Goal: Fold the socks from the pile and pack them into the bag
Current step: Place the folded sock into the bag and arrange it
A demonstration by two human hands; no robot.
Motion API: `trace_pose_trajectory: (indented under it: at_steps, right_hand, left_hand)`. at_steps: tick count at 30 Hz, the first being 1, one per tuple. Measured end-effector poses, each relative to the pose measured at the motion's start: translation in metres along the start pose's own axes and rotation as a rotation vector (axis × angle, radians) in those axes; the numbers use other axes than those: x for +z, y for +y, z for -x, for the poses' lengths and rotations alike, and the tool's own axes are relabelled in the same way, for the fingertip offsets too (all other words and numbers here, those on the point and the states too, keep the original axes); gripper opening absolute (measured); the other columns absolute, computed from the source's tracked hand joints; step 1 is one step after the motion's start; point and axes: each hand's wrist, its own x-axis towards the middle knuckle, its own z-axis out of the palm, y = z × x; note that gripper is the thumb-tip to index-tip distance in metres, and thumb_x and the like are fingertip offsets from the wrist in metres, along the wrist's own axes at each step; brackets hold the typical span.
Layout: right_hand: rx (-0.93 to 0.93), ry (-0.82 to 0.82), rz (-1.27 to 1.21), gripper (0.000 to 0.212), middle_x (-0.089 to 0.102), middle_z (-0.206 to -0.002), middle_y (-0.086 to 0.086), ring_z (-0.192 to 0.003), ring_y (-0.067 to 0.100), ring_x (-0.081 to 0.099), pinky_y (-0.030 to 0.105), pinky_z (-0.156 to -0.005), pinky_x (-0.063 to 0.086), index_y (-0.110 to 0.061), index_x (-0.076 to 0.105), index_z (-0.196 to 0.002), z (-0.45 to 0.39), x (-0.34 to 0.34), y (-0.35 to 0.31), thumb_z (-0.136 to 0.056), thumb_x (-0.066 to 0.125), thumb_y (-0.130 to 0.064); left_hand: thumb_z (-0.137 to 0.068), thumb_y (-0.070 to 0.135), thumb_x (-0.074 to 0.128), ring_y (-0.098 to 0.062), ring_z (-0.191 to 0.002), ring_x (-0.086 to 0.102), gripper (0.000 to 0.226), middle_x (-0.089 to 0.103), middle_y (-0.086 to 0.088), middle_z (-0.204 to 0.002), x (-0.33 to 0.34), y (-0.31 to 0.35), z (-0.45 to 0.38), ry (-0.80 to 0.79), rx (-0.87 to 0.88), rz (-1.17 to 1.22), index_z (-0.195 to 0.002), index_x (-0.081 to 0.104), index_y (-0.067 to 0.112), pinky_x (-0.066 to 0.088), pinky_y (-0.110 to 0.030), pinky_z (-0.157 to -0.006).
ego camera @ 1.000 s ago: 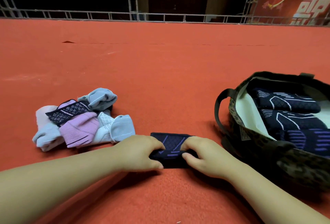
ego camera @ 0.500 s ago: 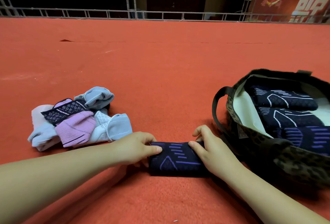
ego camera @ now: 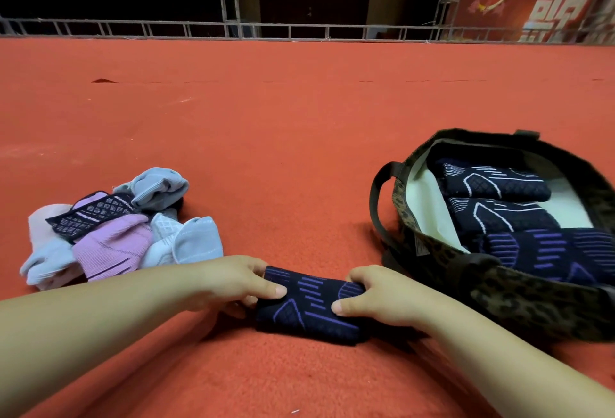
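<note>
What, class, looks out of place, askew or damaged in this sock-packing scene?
Little stands out. The red carpet has a small dark raised nick far left, which looks like a tear or lifted edge. The sock pile is jumbled, as expected. Folded socks lie neatly in the bag.

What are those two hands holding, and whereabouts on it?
A folded dark sock with purple lines, gripped at its two ends: the left hand on the left end, the right hand on the right end.
</note>
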Motion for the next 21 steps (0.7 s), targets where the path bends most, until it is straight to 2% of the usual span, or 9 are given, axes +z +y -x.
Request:
trace_pose_trajectory:
  at_steps: [4, 6, 8, 10, 13, 15, 17, 19, 21]
  right_hand:
    - [-0.082, 0.113, -0.280, 0.024, 0.053, -0.069, -0.010, -0.062, 0.005, 0.047, 0.026, -0.063, 0.039, -0.022, 0.051, -0.074, 0.020, -0.005, 0.002, -0.088, 0.063, -0.038]
    - [-0.112, 0.262, -0.368, 0.022, 0.051, -0.070, -0.009, -0.061, 0.004, 0.045, 0.023, -0.061, 0.038, -0.022, 0.048, -0.077, 0.036, -0.013, -0.004, -0.090, 0.059, -0.036]
    - [-0.126, 0.425, -0.451, 0.019, 0.058, -0.080, -0.012, -0.067, 0.001, 0.052, 0.020, -0.066, 0.041, -0.023, 0.050, -0.091, 0.056, -0.029, -0.012, -0.088, 0.060, -0.039]
    - [-0.145, 0.506, -0.498, 0.038, 0.060, -0.103, -0.013, -0.086, 0.004, 0.061, 0.023, -0.079, 0.048, -0.033, 0.044, -0.108, 0.073, -0.051, -0.018, -0.080, 0.068, -0.041]
    - [-0.161, 0.639, -0.412, 0.067, 0.049, -0.121, -0.012, -0.104, 0.010, 0.058, 0.035, -0.092, 0.049, -0.046, 0.030, -0.118, 0.094, -0.087, -0.013, -0.066, 0.071, -0.040]
    - [-0.148, 0.743, -0.454, 0.065, 0.048, -0.119, -0.011, -0.102, 0.012, 0.060, 0.041, -0.089, 0.052, -0.044, 0.032, -0.122, 0.106, -0.112, -0.001, -0.070, 0.071, -0.035]
    - [-0.113, 0.852, -0.500, 0.054, 0.049, -0.114, -0.010, -0.097, 0.012, 0.060, 0.040, -0.083, 0.054, -0.036, 0.036, -0.121, 0.114, -0.138, 0.019, -0.081, 0.070, -0.026]
    - [-0.060, 0.951, -0.490, 0.047, 0.052, -0.111, -0.006, -0.092, 0.014, 0.058, 0.039, -0.075, 0.051, -0.030, 0.037, -0.117, 0.115, -0.161, 0.044, -0.084, 0.068, -0.023]
    - [0.009, 1.001, -0.468, 0.043, 0.052, -0.113, 0.001, -0.088, 0.018, 0.056, 0.035, -0.069, 0.046, -0.025, 0.034, -0.114, 0.109, -0.177, 0.069, -0.085, 0.066, -0.023]
  left_hand:
    - [-0.076, 0.031, 0.067, -0.008, -0.062, 0.056, 0.012, 0.066, 0.006, -0.076, 0.007, 0.019, 0.007, -0.054, 0.145, 0.168, -0.088, 0.070, 0.028, 0.047, -0.022, -0.060]
    - [-0.086, 0.023, 0.066, -0.008, -0.057, 0.056, 0.006, 0.066, 0.004, -0.074, 0.010, 0.037, 0.009, 0.037, 0.204, 0.200, -0.091, 0.070, 0.024, 0.049, -0.022, -0.053]
    - [-0.092, 0.020, 0.058, -0.006, -0.049, 0.051, 0.008, 0.062, 0.004, -0.070, 0.016, 0.061, 0.004, 0.187, 0.245, 0.188, -0.098, 0.065, 0.019, 0.047, -0.023, -0.047]
    - [-0.094, 0.023, 0.056, -0.005, -0.046, 0.052, 0.010, 0.061, 0.005, -0.071, 0.026, 0.086, -0.002, 0.291, 0.300, 0.183, -0.100, 0.063, 0.020, 0.045, -0.022, -0.043]
    - [-0.095, 0.030, 0.054, -0.009, -0.055, 0.062, 0.013, 0.067, 0.008, -0.072, 0.046, 0.127, -0.013, 0.339, 0.420, 0.203, -0.104, 0.062, 0.025, 0.042, -0.021, -0.042]
    - [-0.096, 0.035, 0.050, -0.014, -0.059, 0.062, 0.015, 0.066, 0.003, -0.074, 0.060, 0.156, -0.019, 0.365, 0.492, 0.185, -0.103, 0.061, 0.026, 0.038, -0.019, -0.042]
    - [-0.097, 0.038, 0.047, -0.011, -0.053, 0.061, 0.018, 0.061, 0.003, -0.069, 0.075, 0.186, -0.028, 0.376, 0.529, 0.183, -0.100, 0.059, 0.025, 0.035, -0.019, -0.043]
    - [-0.097, 0.042, 0.045, -0.009, -0.049, 0.061, 0.022, 0.058, 0.006, -0.064, 0.092, 0.210, -0.040, 0.342, 0.524, 0.211, -0.100, 0.056, 0.024, 0.031, -0.020, -0.046]
    - [-0.097, 0.045, 0.043, -0.012, -0.052, 0.063, 0.025, 0.057, 0.006, -0.068, 0.107, 0.228, -0.051, 0.297, 0.478, 0.195, -0.097, 0.052, 0.022, 0.028, -0.019, -0.047]
